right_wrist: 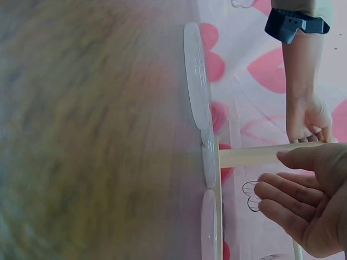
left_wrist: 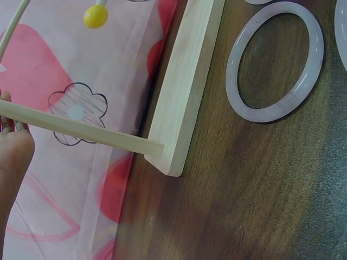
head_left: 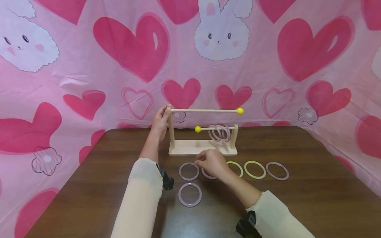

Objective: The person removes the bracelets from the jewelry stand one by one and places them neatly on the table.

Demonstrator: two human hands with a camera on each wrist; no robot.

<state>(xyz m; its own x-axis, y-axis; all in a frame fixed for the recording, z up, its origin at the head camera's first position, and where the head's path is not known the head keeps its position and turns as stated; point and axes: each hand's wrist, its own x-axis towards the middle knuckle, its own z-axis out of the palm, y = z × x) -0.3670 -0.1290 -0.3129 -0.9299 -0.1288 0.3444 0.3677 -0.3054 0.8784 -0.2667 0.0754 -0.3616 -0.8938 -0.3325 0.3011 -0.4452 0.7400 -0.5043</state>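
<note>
A pink cloth (head_left: 184,71) hangs beyond the far edge of a dark brown, wood-grained tabletop (head_left: 297,205) and runs along its left and right edges. Deep pink hearts (head_left: 135,49), white rabbit heads (head_left: 221,44) and sketched flowers (head_left: 46,161) pattern it. The tabletop's far corners are rounded; light leaves a greyish sheen on the wood.

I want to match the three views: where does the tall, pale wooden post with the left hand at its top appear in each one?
Head: the tall, pale wooden post stands slightly left of centre.
Left wrist: the post slants down from the left edge, left of centre.
Right wrist: the post runs nearly level, right of centre, partly behind the right hand.
Shared landmark: the left hand at its top.
</note>
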